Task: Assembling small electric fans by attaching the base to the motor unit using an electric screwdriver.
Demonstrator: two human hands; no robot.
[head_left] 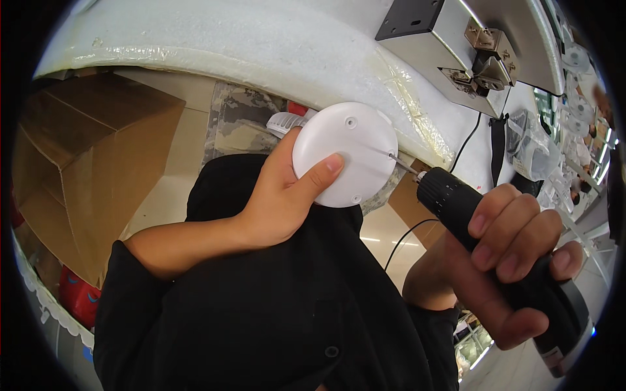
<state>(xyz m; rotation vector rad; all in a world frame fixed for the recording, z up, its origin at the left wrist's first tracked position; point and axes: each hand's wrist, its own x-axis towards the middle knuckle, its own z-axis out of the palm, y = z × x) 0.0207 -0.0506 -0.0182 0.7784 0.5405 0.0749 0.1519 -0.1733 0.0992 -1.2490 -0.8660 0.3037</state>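
My left hand (287, 186) grips a round white plastic housing (349, 159), thumb across its flat face and fingers behind it. Several screw holes sit near the housing's rim. A ribbed white part (284, 122) shows at its far left, partly hidden behind it. My right hand (515, 251) is wrapped round a black electric screwdriver (453, 199). Its thin bit (407, 167) points up and left, with the tip at the hole on the housing's right side. Whether a screw sits in that hole, I cannot tell.
A foam-covered worktop (261, 32) runs along the far side, its edge taped. On it at the far right stands a metal fixture (443, 49) with a latch. Clear plastic pieces (538, 146) lie right of it. An open cardboard box (98, 156) stands at left. A black cable (464, 143) crosses the worktop.
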